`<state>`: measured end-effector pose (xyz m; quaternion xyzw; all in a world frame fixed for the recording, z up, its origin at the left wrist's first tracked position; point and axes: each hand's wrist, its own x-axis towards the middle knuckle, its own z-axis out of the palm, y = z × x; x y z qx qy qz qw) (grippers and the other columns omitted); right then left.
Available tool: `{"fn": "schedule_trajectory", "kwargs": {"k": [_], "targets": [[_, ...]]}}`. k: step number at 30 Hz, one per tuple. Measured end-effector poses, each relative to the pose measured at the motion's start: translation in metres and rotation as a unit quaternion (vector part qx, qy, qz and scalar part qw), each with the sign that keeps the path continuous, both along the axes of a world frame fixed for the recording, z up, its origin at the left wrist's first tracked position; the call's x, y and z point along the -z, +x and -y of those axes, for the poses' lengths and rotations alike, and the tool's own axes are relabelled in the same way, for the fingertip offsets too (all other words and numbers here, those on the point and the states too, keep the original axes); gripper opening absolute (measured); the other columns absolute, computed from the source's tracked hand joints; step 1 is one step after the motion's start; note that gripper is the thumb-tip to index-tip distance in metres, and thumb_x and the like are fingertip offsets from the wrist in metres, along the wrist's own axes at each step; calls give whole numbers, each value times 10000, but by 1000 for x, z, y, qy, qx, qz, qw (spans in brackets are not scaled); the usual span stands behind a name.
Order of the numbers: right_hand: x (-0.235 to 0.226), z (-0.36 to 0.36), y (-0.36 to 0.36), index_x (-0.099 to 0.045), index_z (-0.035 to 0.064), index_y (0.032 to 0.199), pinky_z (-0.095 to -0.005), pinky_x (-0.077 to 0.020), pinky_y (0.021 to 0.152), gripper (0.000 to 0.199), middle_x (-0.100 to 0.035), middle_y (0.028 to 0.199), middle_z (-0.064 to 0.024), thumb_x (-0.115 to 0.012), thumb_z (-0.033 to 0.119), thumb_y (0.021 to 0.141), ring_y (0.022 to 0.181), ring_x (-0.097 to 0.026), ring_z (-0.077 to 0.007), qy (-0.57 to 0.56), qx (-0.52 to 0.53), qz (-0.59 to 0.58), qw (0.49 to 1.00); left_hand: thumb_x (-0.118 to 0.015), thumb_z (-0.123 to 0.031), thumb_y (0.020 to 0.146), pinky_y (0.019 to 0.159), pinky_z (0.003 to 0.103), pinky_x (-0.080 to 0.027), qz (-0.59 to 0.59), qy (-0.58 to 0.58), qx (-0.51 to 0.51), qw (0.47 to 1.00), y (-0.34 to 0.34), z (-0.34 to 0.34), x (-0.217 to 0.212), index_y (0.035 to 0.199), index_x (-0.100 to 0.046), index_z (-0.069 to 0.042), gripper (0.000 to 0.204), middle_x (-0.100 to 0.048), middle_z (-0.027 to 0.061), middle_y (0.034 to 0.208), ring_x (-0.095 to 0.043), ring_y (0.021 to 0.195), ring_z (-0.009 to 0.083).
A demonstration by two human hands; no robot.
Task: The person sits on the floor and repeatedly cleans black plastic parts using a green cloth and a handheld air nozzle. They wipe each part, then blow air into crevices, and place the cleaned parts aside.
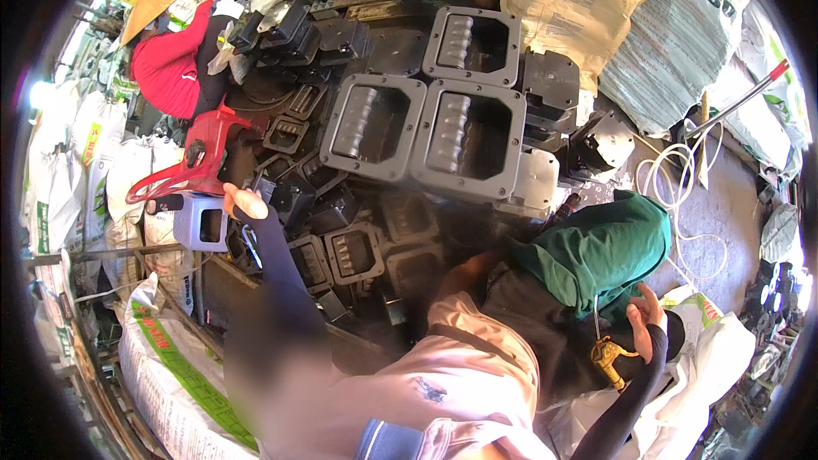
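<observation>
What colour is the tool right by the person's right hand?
The tool is yellow; the head view, the only one, shows it.

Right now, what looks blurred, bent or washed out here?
Head view: glare bleaches the white sacks at far left; fisheye distortion curves edges near the black rim; the left black sleeve runs into a blurred patch; the grey housings look fairly sharp.

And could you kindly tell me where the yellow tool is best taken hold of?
I would take the yellow tool by its lower part, coming from the right, the side where the right grip hovers. That part looks straight and slim, while the upper end is broader, with a pale cord running up from it.
</observation>
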<state>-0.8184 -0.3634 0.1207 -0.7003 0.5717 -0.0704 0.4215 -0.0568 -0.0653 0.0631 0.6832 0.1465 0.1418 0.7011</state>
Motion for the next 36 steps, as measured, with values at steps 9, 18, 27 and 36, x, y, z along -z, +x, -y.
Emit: {"fn": "schedule_trajectory", "kwargs": {"k": [9, 18, 27, 36], "targets": [[30, -43, 24, -528, 1, 1358, -399, -553, 857, 681, -703, 1111, -221, -788, 281, 794, 990, -716, -307, 59, -80, -111, 989, -454, -321, 1031, 643, 376, -531, 546, -15, 309, 779, -281, 169, -155, 989, -533, 29, 361, -598, 170, 854, -619, 718, 287], [3, -60, 22, -568, 56, 1240, -488, -434, 996, 665, -654, 1097, -160, -833, 334, 697, 1072, -609, -370, -7, -61, -157, 986, -737, -246, 842, 877, 428, -508, 227, 201, 737, 604, -478, 340, -53, 1131, -627, 7, 400, -653, 198, 1062, -643, 1002, 330], [8, -106, -4, -510, 80, 1348, -608, -213, 1166, 906, -387, 1436, -274, -902, 256, 550, 1386, -305, -496, -155, -26, -214, 964, -843, -561, 646, 1168, 575, -225, 192, 563, 630, 499, -475, 494, 14, 1568, -119, -74, 1269, -219, 352, 1551, -201, 1467, 454], [26, -125, -17, -509, 61, 1354, -589, -254, 1146, 787, -428, 1415, -241, -841, 185, 651, 1395, -334, -450, -184, 14, -266, 946, -875, -547, 578, 1111, 545, -358, 79, 605, 643, 463, -476, 539, 27, 1576, -88, -163, 1327, -339, 331, 1498, -387, 1380, 461]]}}
